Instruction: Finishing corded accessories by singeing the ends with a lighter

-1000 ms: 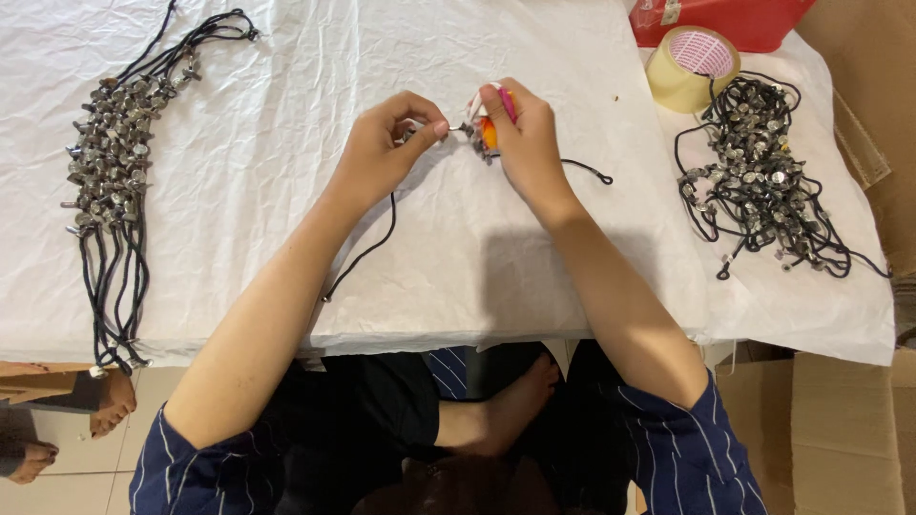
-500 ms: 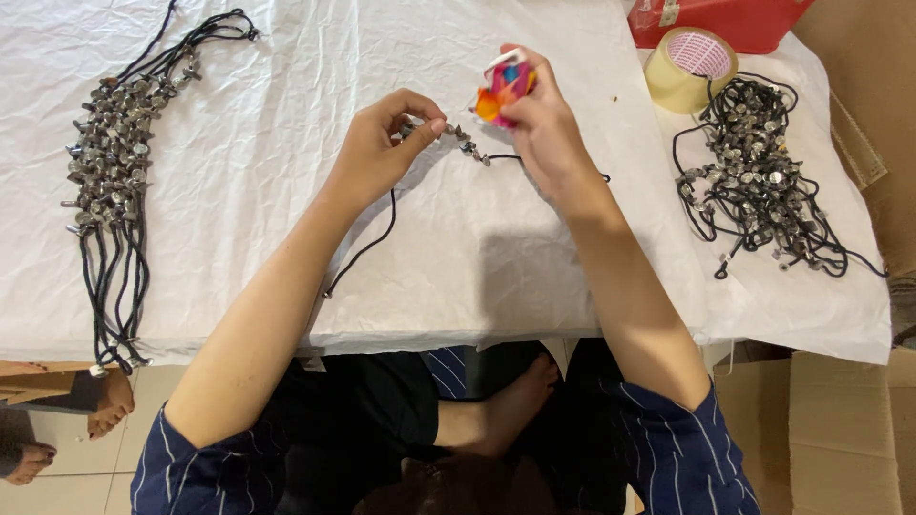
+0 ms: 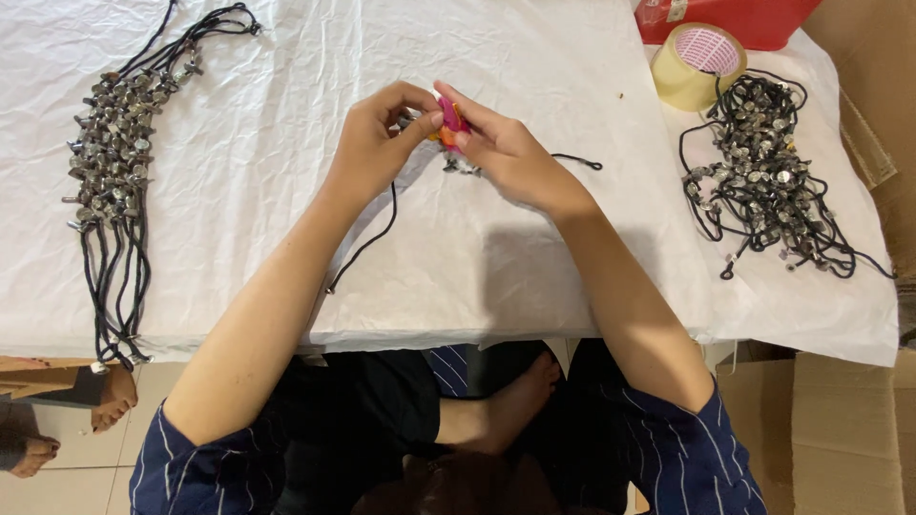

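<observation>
Pinched the left fingers (image 3: 412, 127) shut on the cord (image 3: 377, 227), up by its top end, with the left hand (image 3: 374, 145) raised just above the sheet (image 3: 286, 248). Closed the right fingers (image 3: 474, 116) on a pink tool (image 3: 448, 118), small, plastic, orange underneath, and brought it tip to tip against the left thumb. Could not tell whether the left fingers also touched the tool. Kept the right hand (image 3: 510, 160) over a bit of metal hardware on the cord, mostly hidden; let one cord tail (image 3: 578, 160) poke out to the right and the other trail down toward the table edge.

Judged the work roughly midway. Counted as done, by the look of it, the bundle (image 3: 113, 157) at far left: cords laid straight and parallel, metal pieces lined up in a column. Counted as left to do the heap (image 3: 763, 186) at far right: same black cords, same silvery pieces, all in a loose tangle. Had one cord only in hand, between the two.

Noted thin, round, matte black cords; small, shiny, knobby metal; a thin, white, crinkled sheet; a roll of tape (image 3: 699, 63), yellowish and smooth, just above the heap; a glossy red box (image 3: 754, 17) behind it; plain brown cardboard (image 3: 844, 420) at lower right.
</observation>
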